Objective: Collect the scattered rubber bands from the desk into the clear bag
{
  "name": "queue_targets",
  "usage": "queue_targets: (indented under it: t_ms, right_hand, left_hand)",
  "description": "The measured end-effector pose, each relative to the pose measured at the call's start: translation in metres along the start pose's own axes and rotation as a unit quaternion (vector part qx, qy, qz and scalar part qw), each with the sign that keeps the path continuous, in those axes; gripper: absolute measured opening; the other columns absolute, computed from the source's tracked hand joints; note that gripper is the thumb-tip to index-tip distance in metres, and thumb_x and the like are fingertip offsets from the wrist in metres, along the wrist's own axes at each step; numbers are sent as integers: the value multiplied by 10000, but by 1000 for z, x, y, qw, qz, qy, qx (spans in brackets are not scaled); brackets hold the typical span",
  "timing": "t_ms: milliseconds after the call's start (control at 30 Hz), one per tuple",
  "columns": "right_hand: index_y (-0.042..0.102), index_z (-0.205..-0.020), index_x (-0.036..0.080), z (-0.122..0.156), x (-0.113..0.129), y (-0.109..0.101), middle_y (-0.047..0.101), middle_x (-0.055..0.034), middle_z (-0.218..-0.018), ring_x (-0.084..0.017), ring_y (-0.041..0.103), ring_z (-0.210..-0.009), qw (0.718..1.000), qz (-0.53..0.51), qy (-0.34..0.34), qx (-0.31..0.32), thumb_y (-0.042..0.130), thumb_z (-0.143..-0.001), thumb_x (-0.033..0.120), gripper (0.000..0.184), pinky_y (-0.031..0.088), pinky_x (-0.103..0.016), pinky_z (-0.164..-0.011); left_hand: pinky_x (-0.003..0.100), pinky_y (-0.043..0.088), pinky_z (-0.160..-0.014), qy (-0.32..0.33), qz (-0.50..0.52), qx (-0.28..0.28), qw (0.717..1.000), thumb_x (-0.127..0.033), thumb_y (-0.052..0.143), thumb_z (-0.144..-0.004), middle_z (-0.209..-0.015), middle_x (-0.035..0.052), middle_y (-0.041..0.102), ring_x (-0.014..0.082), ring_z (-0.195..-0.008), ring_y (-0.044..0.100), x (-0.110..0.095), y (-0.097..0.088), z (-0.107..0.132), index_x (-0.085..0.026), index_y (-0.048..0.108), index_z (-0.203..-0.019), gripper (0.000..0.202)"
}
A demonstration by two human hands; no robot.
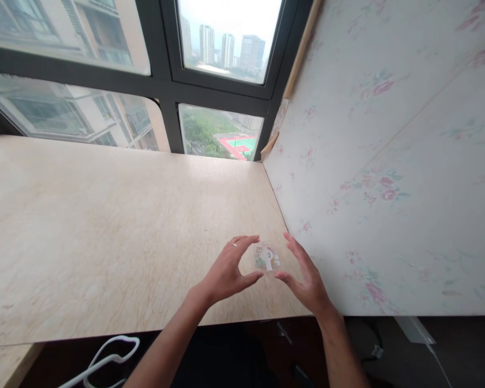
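A small clear plastic box (268, 258) with a white label and some red and green bits inside lies on the beige marble-look sill (117, 231), close to the wall. My left hand (231, 268) curves around its left side, thumb and fingers apart, with a ring on one finger. On the other side my right hand (305, 275) is held in a similar open curve. Both hands appear to hold nothing. Whether any fingertip touches the box, I cannot tell. What the small bits in the box are is too small to make out.
A dark-framed window (157, 81) rises behind the sill. To the right stands a wall with floral paper (388, 161). Below the sill's front edge are a white looped tube-like thing (117, 345) at left and a cable (378, 345) at right.
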State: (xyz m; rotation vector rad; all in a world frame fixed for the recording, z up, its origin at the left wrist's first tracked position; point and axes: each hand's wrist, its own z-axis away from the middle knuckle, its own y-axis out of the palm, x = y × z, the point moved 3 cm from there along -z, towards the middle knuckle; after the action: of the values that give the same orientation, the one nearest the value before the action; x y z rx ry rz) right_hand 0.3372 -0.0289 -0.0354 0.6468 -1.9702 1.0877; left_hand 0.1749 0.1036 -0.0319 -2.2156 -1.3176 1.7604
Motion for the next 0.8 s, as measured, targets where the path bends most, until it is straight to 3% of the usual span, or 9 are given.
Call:
queue_targets:
  t_ms: [100,233,433,800]
  right_hand:
    - [294,-1437,363,-1,-13,-5,351,-9,-1479,-251,322,-1351,998,33,6,48,700,-793,322,763,248,-493,-1127]
    - [282,-1441,362,-2,-39,0,334,-13,-1489,-241,290,-1367,991,51,62,112,678,-807,350,747,221,-508,-1131]
    - [250,-1447,380,-3,-67,7,341,-11,-1485,-213,295,-1364,989,53,80,112,606,-857,307,693,201,-500,-1136]
    - [144,-1490,301,-10,-67,15,299,-38,-1500,-182,270,-1376,972,128,81,181,455,-921,273,649,234,-429,-1145]
  left_hand:
    - [475,373,-1024,8,13,37,999,-297,676,-773,-1307,94,502,263,-1227,407,11,13,-9,-263,378,-1358,657]
    - [505,373,-1000,6,11,69,998,-264,694,-751,-1293,88,522,283,-1194,407,27,32,-22,-266,394,-1353,673]
    - [522,373,-982,-17,-6,70,997,-269,680,-762,-1304,111,512,299,-1188,410,46,48,-26,-247,358,-1376,694]
    - [509,317,-1048,-45,-47,92,994,-254,622,-810,-1381,146,445,296,-1288,373,59,61,-19,-191,322,-1384,652]
